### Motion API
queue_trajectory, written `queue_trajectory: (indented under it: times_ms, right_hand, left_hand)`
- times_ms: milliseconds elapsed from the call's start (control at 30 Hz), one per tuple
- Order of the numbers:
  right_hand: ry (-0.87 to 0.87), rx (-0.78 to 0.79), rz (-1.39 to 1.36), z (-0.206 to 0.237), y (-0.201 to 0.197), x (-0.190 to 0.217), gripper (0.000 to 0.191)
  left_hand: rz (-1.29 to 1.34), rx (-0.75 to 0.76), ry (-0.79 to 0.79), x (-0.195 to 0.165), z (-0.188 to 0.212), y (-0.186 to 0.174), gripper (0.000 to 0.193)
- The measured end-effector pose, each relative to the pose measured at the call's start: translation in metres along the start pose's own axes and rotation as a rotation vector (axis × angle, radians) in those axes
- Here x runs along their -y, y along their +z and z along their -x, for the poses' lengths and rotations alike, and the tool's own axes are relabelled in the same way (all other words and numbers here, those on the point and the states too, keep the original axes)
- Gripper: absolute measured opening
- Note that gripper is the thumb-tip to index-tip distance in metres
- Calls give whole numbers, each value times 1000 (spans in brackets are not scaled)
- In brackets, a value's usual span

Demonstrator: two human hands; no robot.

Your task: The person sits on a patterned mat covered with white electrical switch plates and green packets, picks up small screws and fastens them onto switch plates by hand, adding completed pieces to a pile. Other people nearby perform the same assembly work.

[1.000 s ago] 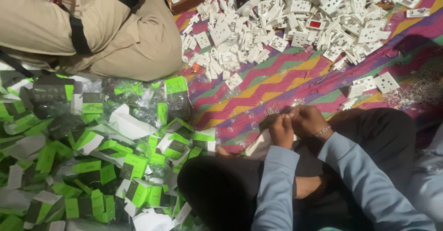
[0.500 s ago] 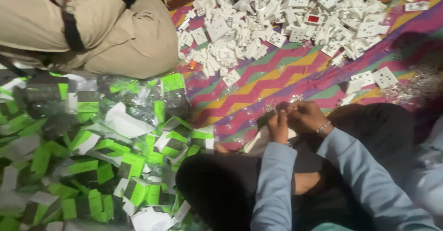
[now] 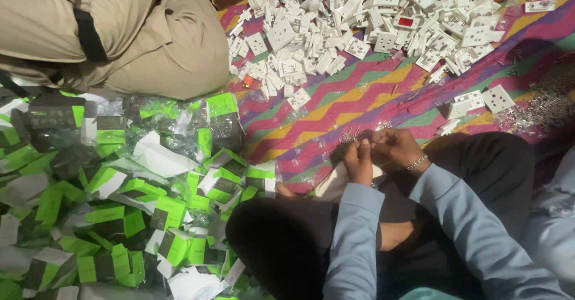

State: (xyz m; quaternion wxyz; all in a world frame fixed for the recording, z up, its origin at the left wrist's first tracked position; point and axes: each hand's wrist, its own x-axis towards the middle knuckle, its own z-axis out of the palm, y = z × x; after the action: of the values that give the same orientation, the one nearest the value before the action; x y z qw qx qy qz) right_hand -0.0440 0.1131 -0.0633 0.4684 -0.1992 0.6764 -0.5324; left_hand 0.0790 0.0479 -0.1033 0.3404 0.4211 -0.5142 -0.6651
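A small part, too tiny to identify, is pinched between the left hand (image 3: 359, 159) and right hand (image 3: 396, 149), fingers curled closed around it, just right of the frame's centre above the lap. A white piece (image 3: 335, 183) is seen beneath them. The zigzag mat (image 3: 359, 96) lies beyond, white socket plates (image 3: 383, 12) heaped at top, green-labelled packets (image 3: 120, 204) at left.

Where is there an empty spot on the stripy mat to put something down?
Bare zigzag mat lies between the white socket pile and the hands. The green packet heap and the top are crowded.
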Motion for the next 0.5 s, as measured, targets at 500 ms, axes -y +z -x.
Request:
queue_trajectory:
  times_ms: [500]
  right_hand:
    - [-265, -341, 779, -1, -4, -2, 21]
  left_hand:
    - [-391, -278, -50, -4, -11, -5, 42]
